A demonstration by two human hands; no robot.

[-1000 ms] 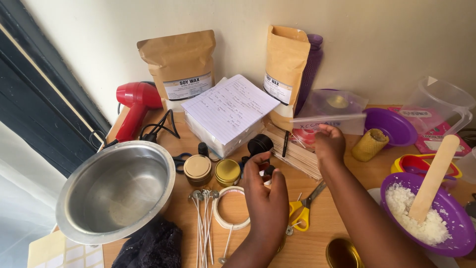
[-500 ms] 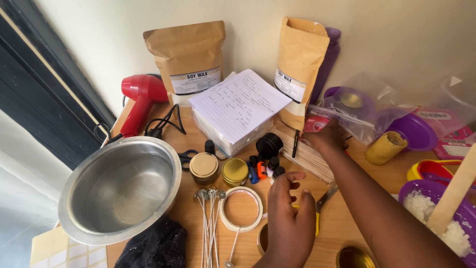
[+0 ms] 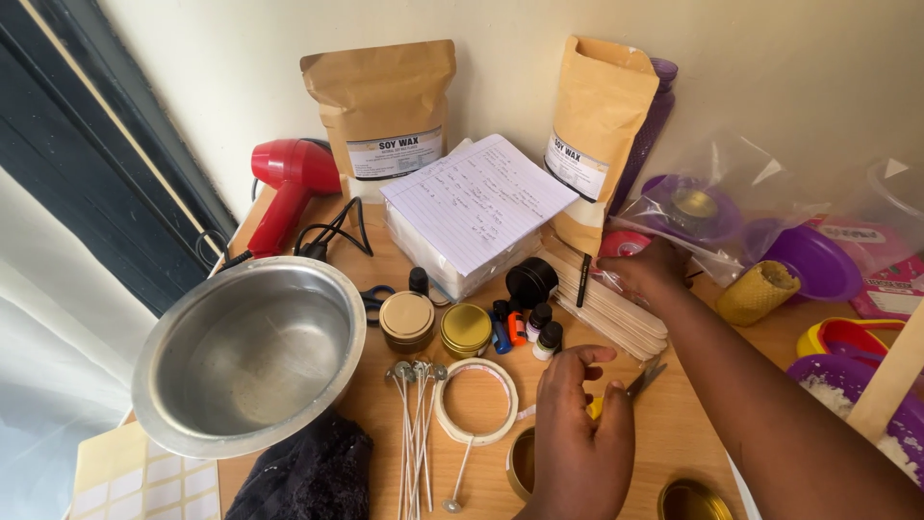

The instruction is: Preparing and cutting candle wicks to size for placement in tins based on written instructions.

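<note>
While the left hand (image 3: 582, 429) hovers low centre over the table (image 3: 674, 424), fingers loosely curled and holding nothing, it covers most of the yellow-handled scissors (image 3: 643, 377); only the blades and a sliver of handle show. Just above its fingertips stand small dropper bottles (image 3: 539, 327), with two round gold tins (image 3: 438, 323) and a tape ring (image 3: 474, 400) to their left. Wicks (image 3: 414, 424) lie beside the ring; a steel bowl (image 3: 248, 351) fills the left. The right hand (image 3: 653, 272), arm stretched from lower right, grips the edge of a clear plastic bag (image 3: 717, 207) at right centre, above a stack of wooden sticks (image 3: 606, 303). Bag contents read as purple and gold shapes, otherwise unclear. An open tin (image 3: 523, 460) sits half hidden under the left hand. A purple bowl (image 3: 818, 376) at the right edge is cut off.
</note>
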